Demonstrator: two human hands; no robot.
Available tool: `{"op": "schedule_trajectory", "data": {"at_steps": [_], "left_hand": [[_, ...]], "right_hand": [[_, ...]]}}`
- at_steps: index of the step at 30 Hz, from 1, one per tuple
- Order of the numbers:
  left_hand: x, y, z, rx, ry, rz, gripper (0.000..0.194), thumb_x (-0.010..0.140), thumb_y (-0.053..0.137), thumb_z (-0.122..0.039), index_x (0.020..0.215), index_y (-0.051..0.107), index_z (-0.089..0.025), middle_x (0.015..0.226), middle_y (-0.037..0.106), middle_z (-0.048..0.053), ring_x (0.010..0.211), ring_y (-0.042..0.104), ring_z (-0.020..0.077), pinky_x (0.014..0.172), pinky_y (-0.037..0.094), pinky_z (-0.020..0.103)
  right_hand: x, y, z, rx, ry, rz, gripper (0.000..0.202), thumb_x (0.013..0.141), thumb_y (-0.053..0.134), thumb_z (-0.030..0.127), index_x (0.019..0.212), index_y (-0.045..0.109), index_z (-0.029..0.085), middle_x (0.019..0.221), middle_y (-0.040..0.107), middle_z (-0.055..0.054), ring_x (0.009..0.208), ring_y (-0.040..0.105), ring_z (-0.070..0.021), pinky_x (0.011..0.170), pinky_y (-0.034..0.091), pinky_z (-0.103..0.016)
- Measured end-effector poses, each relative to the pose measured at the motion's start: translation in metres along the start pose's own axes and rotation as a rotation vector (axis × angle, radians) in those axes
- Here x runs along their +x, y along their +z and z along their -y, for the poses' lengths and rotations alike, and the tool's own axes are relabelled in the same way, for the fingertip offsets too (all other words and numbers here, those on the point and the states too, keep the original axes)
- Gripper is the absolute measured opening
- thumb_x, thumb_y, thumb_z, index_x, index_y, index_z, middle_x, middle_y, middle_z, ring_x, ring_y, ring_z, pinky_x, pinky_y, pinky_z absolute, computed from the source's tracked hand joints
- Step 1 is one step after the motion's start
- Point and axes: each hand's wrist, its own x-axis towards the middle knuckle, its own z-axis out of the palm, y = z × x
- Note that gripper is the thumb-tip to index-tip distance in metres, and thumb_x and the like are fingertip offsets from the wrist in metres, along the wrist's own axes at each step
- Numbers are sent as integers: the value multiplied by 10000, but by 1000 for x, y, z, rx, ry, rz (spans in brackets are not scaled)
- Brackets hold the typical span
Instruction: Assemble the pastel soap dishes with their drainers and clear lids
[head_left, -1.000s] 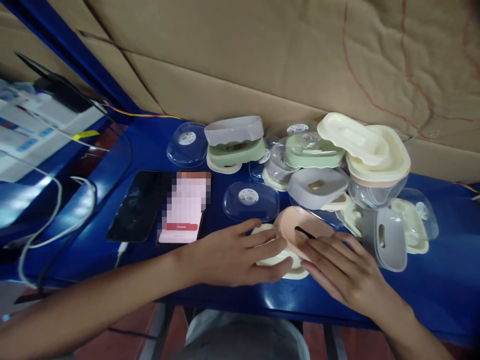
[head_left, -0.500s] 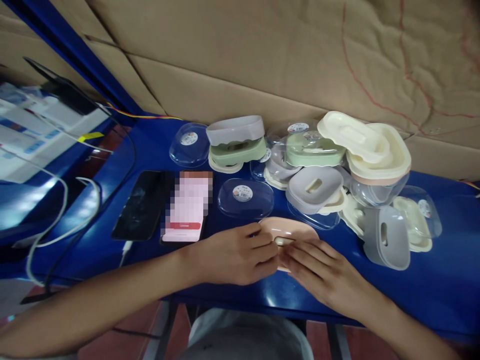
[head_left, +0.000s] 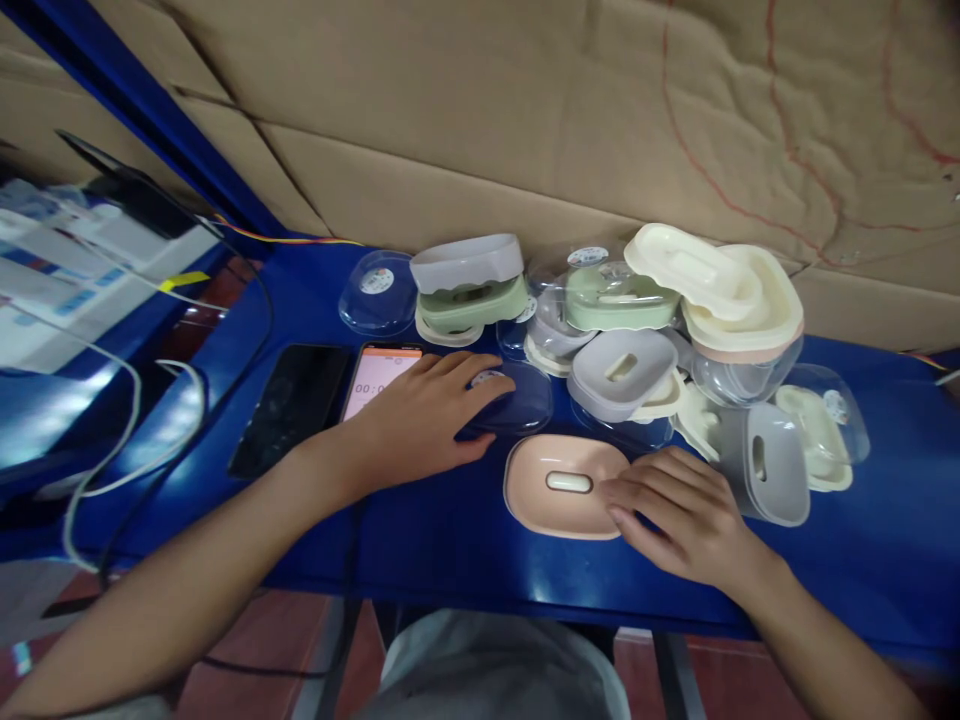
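Looking down at my blue bench (head_left: 450, 530), I find much of it hard to read. My left hand (head_left: 420, 415) hides most of the clear plastic lid (head_left: 525, 400), so only the lid's right part and a sliver of its round sticker show past my knuckles. Under the wrist, a phone with an orange-topped screen (head_left: 375, 375) is half covered; I can make out only the first digits on it. A dark phone (head_left: 292, 405) lies just beside it, screen blank. The heap of soap-dish parts (head_left: 637, 330) at the back overlaps so much that I cannot count the green, grey, cream and clear pieces.

My left fingers (head_left: 480, 385) are loosely spread and lie flat across the clear lid, touching it, not gripping. My right hand (head_left: 682, 510) rests on the bench at the right edge of the peach soap dish (head_left: 559, 490); its fingers (head_left: 630, 495) are slightly parted, tips touching the dish's rim, holding nothing. The peach dish sits flat at the bench's near edge, between my two hands, its slotted top facing up. A grey dish part (head_left: 769, 475) lies just beyond my right hand.
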Motion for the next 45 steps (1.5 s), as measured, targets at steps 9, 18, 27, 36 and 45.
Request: {"op": "schedule_trajectory", "data": {"at_steps": [9, 18, 27, 36, 45], "left_hand": [[-1, 2, -26, -273, 119, -110, 377, 1059, 630, -484, 1333, 655, -226, 1363, 721, 81, 1208, 724, 266, 1028, 579, 399], [-3, 26, -50, -117, 402, -168, 575, 1055, 648, -532, 1487, 556, -164, 1489, 642, 185, 1331, 633, 352, 1085, 535, 505], [-3, 29, -44, -61, 492, -187, 566, 992, 759, -442, 1455, 566, -179, 1489, 630, 190, 1396, 577, 353, 1121, 511, 524], [-2, 46, -38, -203, 393, -170, 720, 990, 767, -427, 1585, 457, -165, 1696, 403, 272, 1599, 391, 410, 1244, 454, 593], [0, 43, -37, -245, 365, -122, 787, 994, 765, -414, 1625, 400, -116, 1661, 447, 303, 1589, 408, 420, 1246, 447, 608]], "right_hand": [[-5, 13, -2, -32, 40, -75, 345, 1032, 681, 468, 1168, 654, 152, 1096, 716, -135, 1071, 710, -236, 911, 616, -347], [-3, 6, -6, -39, -37, 191, 962, 958, 683, 693, 1665, 387, 111, 1591, 563, -203, 1539, 472, -350, 1231, 484, -541], [-8, 22, -4, -145, -133, 50, 921, 978, 779, 426, 1706, 308, 115, 1508, 655, -182, 1555, 477, -337, 1186, 558, -493], [-12, 32, 2, -183, -62, 2, 937, 933, 833, 401, 1683, 358, 102, 1479, 673, -197, 1494, 548, -363, 1134, 598, -529], [-12, 34, 12, -229, -54, -30, 778, 903, 866, 299, 1572, 532, 85, 1455, 684, -211, 1490, 545, -374, 1145, 576, -544]]}}
